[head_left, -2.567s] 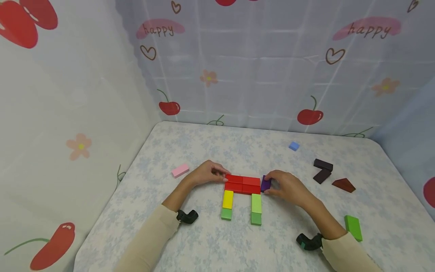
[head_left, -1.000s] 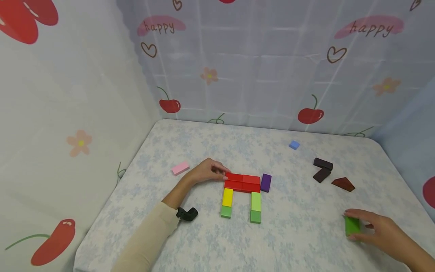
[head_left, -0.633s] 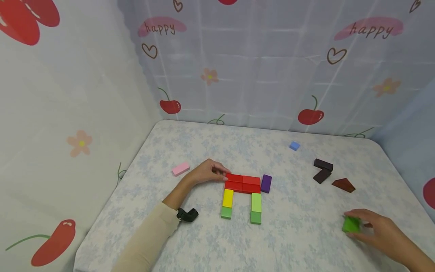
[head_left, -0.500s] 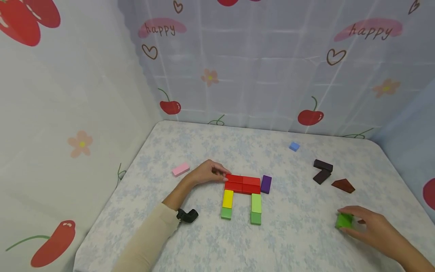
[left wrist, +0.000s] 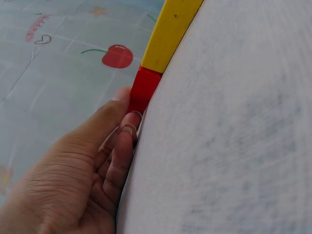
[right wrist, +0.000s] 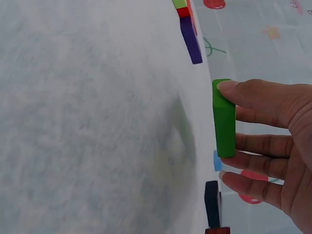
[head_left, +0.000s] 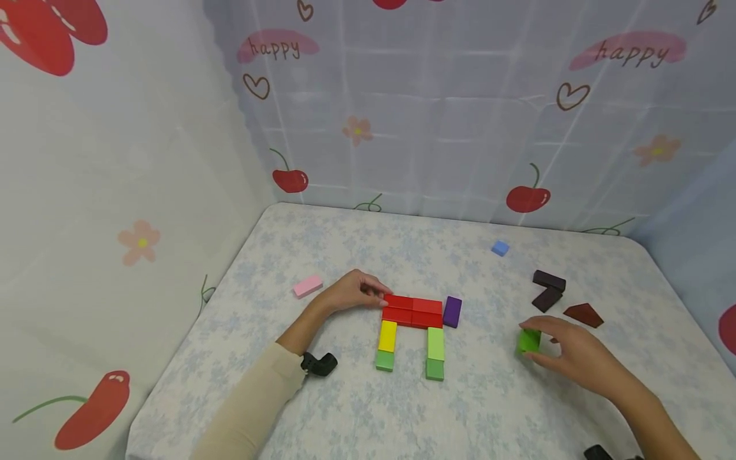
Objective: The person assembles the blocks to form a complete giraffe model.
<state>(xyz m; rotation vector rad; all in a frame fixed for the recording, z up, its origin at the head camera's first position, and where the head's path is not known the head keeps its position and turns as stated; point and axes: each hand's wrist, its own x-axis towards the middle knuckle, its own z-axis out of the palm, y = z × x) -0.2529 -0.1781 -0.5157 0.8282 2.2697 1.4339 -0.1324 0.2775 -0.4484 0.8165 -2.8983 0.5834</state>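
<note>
lowest in the frame, at lower left, a sleeve [head_left: 253, 399] crosses the near part of the worktop [head_left: 356, 415]. just below centre lie two small blocks in line, one dark green [head_left: 435, 370] and its twin [head_left: 385, 361] further left; above them, touching, come a lime block [head_left: 436, 344] and a yellow block [head_left: 388, 337].

at right of the frame the right hand [head_left: 566, 348] holds the green block [head_left: 528, 342] between thumb and fingers; the wrist view shows it held up off the worktop. a second ago that block was at the lower right edge; now it is nearer the centre. by my judgement the work is mid-carry: this block is away from its resting place and well apart from the laid shape, which looks undisturbed.

a little further off, in the middle, four red blocks [head_left: 412, 311] lie together. the left hand [head_left: 353, 292] has a narrow hold on their left end, thumb and fingertips drawn close, much as it did a second ago. the purple block [head_left: 452, 312] lies slightly askew just beside their right end.

beyond, at right, are the brown block [head_left: 584, 315] and two black blocks [head_left: 549, 280]; at left, the pink block [head_left: 307, 286]. farthest, the blue block [head_left: 500, 248], then the curtain [head_left: 431, 108] across the top.
</note>
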